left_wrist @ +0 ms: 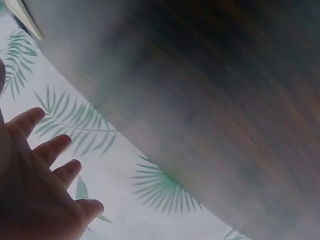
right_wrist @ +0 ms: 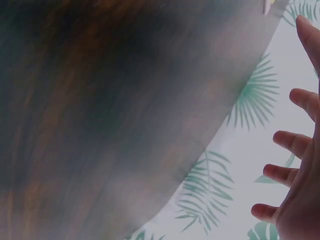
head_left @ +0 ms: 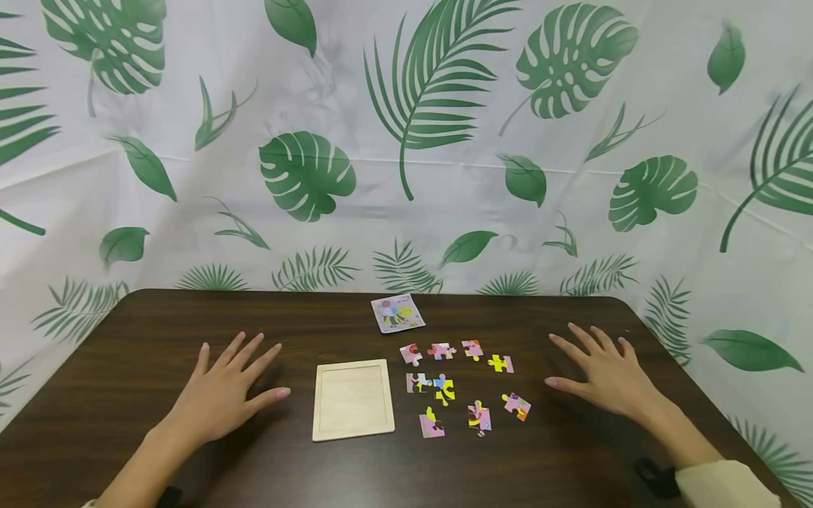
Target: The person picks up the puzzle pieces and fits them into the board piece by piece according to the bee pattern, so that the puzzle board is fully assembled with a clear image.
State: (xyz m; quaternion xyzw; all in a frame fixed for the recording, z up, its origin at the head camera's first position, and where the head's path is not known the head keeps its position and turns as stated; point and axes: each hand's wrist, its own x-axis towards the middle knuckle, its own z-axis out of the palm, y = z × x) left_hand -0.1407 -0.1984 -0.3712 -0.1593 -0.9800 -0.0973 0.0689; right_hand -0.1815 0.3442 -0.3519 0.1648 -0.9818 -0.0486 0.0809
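My left hand hovers over the left side of the table with its fingers spread, holding nothing. Just right of it lies a square wooden puzzle tray with a raised rim and no pieces inside. Several loose pink and yellow jigsaw pieces are scattered between the tray and my right hand. That hand is also spread and holds nothing; the nearest piece is to its left. Both wrist views show the palms, the left hand and the right hand, with fingers apart.
A square picture card with a bee on it lies near the back edge of the dark wooden table. Behind the table hangs a white cloth printed with green leaves.
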